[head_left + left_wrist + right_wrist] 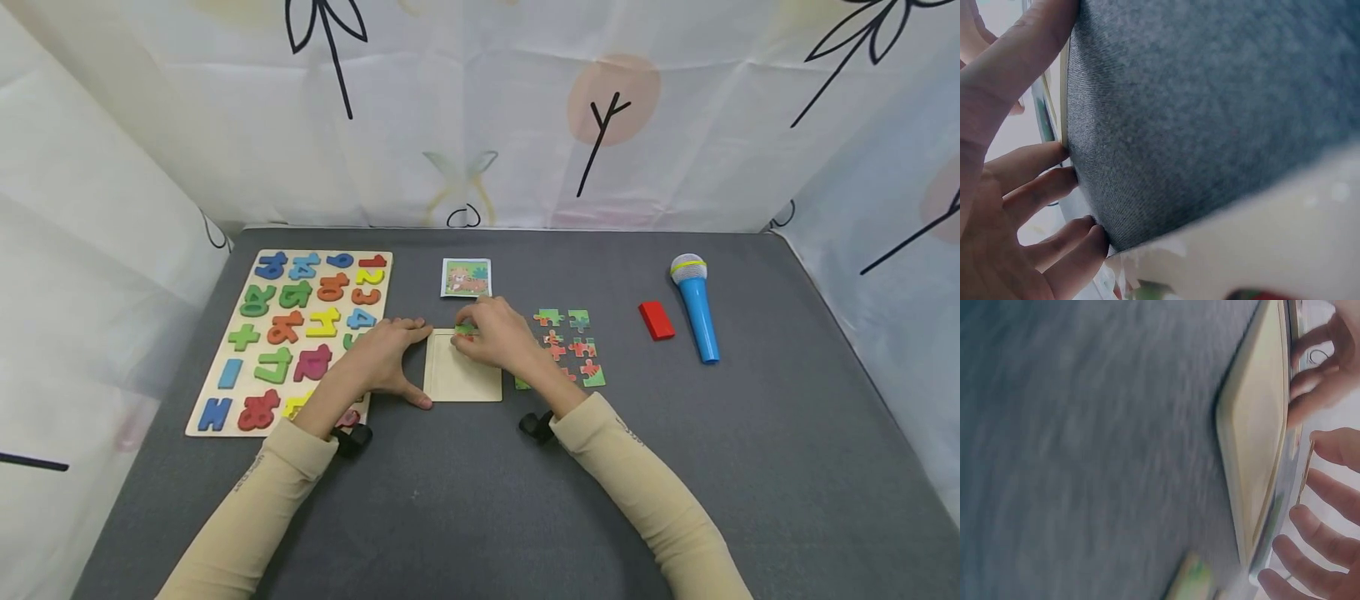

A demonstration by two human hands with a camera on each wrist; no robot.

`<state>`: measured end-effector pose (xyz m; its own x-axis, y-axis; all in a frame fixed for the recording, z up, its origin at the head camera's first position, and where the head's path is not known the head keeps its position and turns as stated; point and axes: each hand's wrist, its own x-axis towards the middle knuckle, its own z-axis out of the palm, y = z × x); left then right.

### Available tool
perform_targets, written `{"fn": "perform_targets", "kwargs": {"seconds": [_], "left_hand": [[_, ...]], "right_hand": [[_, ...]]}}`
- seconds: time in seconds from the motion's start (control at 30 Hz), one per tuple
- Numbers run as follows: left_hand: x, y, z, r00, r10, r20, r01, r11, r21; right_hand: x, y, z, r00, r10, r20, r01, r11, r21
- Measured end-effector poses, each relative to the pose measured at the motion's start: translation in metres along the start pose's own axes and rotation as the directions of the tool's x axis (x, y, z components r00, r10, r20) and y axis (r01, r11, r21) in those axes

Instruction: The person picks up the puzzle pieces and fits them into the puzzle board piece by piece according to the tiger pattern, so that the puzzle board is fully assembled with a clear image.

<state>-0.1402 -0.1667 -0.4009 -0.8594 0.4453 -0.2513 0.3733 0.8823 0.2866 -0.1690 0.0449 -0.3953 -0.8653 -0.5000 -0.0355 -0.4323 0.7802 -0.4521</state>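
A small wooden puzzle tray [462, 377] lies on the grey table. My left hand [386, 354] rests at its left side, thumb and fingers spread, with fingertips touching the table and the tray's edge. Over the tray's upper part, my right hand [495, 333] pinches a green jigsaw piece [466, 330] between thumb and fingers. In the right wrist view the piece [1305, 472] shows edge-on, tilted above the tray [1254, 412]. Several loose jigsaw pieces [585, 348] lie right of the tray, some hidden behind the right forearm.
Behind the tray lies a picture card [467, 277]. A board of coloured numbers [246, 392] lies at the left, partly under the left arm. Farther right are a red block [657, 321] and a blue toy microphone [699, 317]. Patterned cloth stands around the table's back and sides.
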Motion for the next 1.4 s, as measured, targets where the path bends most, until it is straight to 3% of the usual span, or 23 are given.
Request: {"fn": "perform_targets", "kwargs": {"seconds": [0.4, 0.97, 1.4], "left_hand": [[0.002, -0.001, 0.002, 1.000, -0.006, -0.002, 0.006, 1.000, -0.004], [0.001, -0.001, 0.001, 1.000, -0.019, 0.011, 0.019, 1.000, -0.003], [0.002, -0.001, 0.003, 1.000, -0.024, 0.017, 0.024, 1.000, -0.001]], "right_hand": [[0.007, -0.015, 0.014, 0.999, -0.003, 0.045, 0.005, 0.999, -0.035], [0.002, -0.013, 0.009, 0.994, 0.027, 0.111, -0.022, 0.999, -0.041], [0.003, -0.017, 0.013, 0.996, 0.016, 0.089, -0.013, 0.999, -0.039]]}}
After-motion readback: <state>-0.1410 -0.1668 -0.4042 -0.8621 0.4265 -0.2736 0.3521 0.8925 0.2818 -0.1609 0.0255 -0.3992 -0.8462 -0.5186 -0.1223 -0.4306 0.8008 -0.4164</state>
